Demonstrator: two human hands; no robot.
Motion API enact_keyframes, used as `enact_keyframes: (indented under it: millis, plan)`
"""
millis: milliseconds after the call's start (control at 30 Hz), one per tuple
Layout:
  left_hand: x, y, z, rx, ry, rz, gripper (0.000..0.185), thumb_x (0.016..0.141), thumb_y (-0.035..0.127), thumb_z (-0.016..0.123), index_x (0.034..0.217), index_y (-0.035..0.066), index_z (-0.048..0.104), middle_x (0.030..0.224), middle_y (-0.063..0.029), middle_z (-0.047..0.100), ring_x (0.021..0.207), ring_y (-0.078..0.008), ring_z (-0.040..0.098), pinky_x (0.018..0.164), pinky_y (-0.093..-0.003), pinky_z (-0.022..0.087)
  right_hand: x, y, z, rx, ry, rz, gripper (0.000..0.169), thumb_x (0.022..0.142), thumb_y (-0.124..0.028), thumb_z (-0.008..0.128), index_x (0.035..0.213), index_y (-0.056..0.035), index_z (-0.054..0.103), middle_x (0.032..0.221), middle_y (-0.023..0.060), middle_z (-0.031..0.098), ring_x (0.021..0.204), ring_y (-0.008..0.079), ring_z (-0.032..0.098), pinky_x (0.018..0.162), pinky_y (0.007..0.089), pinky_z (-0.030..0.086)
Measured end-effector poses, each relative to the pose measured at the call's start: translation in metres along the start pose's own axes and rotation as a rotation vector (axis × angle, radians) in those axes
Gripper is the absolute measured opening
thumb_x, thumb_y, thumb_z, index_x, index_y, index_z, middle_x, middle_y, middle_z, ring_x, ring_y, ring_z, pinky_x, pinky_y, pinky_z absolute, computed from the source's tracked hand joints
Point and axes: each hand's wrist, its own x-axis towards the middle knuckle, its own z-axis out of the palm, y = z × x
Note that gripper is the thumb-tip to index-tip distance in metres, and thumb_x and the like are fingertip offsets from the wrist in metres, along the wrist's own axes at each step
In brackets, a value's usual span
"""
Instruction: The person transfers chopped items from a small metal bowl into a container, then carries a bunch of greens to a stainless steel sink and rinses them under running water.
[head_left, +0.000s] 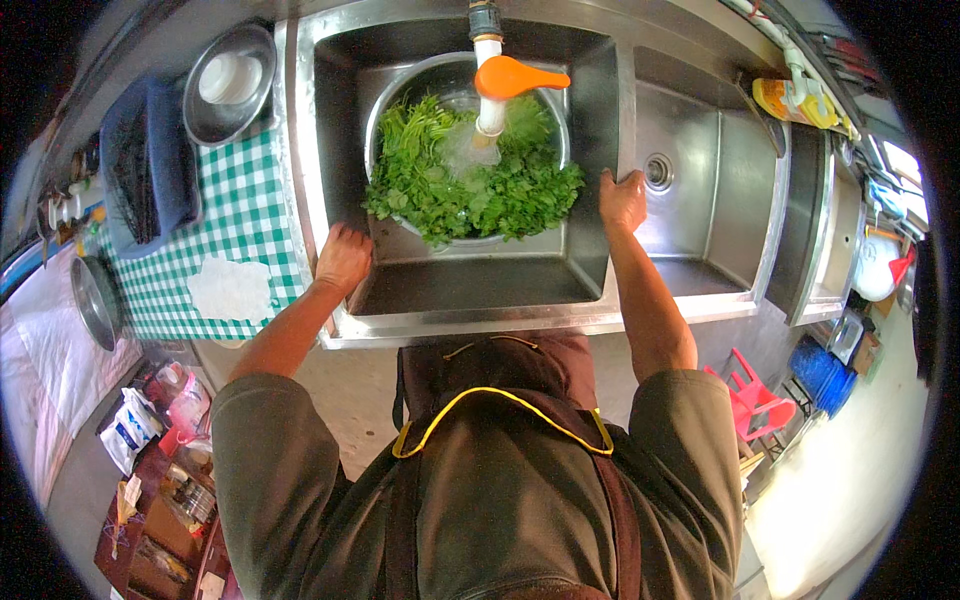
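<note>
A round metal basin (370, 142) stands in the left bowl of a stainless steel sink (465, 322), filled with leafy green herbs (517, 199) that look like cilantro. Water runs onto them from a white faucet (491, 116) with an orange lever handle (517, 78). My left hand (345, 259) rests on the sink's left rim, fingers curled, beside the basin. On the divider between the two bowls lies my right hand (623, 201), its fingers bent over the edge. Neither hand touches the herbs, and no loose object shows in either.
At the left, a green checkered cloth (240, 187) bears a metal bowl (196, 112) with white dishes, a blue container (169, 165) and a white patch. The right sink bowl (739, 172) has a drain. A yellow bottle (780, 101) lies behind; a pink chair (757, 405) stands at lower right.
</note>
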Motion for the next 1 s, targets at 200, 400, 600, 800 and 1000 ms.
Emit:
enact_keyframes:
  millis: [200, 400, 600, 800, 1000]
  plan:
    - [0.001, 0.002, -0.005, 0.004, -0.074, -0.025, 0.017, 0.082, 0.027, 0.064, 0.085, 0.011, 0.068, 0.088, -0.0085, 0.067, 0.095, -0.0235, 0.062, 0.103, -0.0427, 0.035, 0.002, -0.002, -0.001, -0.03, -0.017, 0.026, 0.054, 0.081, -0.05, 0.066, 0.105, -0.0036, 0.054, 0.107, 0.021, 0.067, 0.102, 0.0427, 0.063, 0.086, 0.0514, 0.048]
    - [0.0, 0.002, -0.005, 0.009, -0.076, -0.024, 0.018, 0.083, 0.028, 0.063, 0.086, 0.011, 0.068, 0.088, -0.0086, 0.067, 0.096, -0.0238, 0.062, 0.103, -0.0427, 0.035, -0.003, -0.01, -0.009, -0.026, -0.037, 0.037, 0.051, 0.081, -0.045, 0.069, 0.106, -0.0022, 0.056, 0.11, 0.0227, 0.065, 0.102, 0.0426, 0.064, 0.087, 0.0511, 0.05]
    - [-0.001, 0.003, -0.009, 0.018, -0.069, -0.019, 0.017, 0.084, 0.027, 0.062, 0.086, 0.011, 0.068, 0.088, -0.0091, 0.068, 0.095, -0.0244, 0.062, 0.102, -0.0426, 0.035, -0.004, -0.008, -0.008, 0.023, -0.019, 0.03, 0.052, 0.081, -0.047, 0.068, 0.105, -0.0036, 0.054, 0.105, 0.0218, 0.067, 0.101, 0.0433, 0.064, 0.086, 0.0507, 0.049]
    - [0.0, 0.002, -0.009, 0.022, -0.078, -0.013, 0.015, 0.084, 0.024, 0.061, 0.087, 0.011, 0.068, 0.088, -0.009, 0.068, 0.096, -0.0245, 0.062, 0.101, -0.0425, 0.036, -0.004, -0.006, -0.007, 0.025, -0.022, 0.024, 0.053, 0.081, -0.048, 0.069, 0.106, -0.0036, 0.053, 0.106, 0.0221, 0.067, 0.102, 0.0429, 0.063, 0.087, 0.0499, 0.048]
    - [0.0, 0.001, -0.006, 0.052, -0.085, -0.004, 0.014, 0.085, 0.023, 0.059, 0.089, 0.012, 0.067, 0.089, -0.0086, 0.067, 0.097, -0.0242, 0.061, 0.101, -0.0422, 0.035, -0.003, -0.004, -0.003, 0.01, 0.005, 0.027, 0.047, 0.081, -0.046, 0.069, 0.102, -0.0068, 0.054, 0.103, 0.0176, 0.067, 0.097, 0.0417, 0.064, 0.084, 0.0511, 0.049]
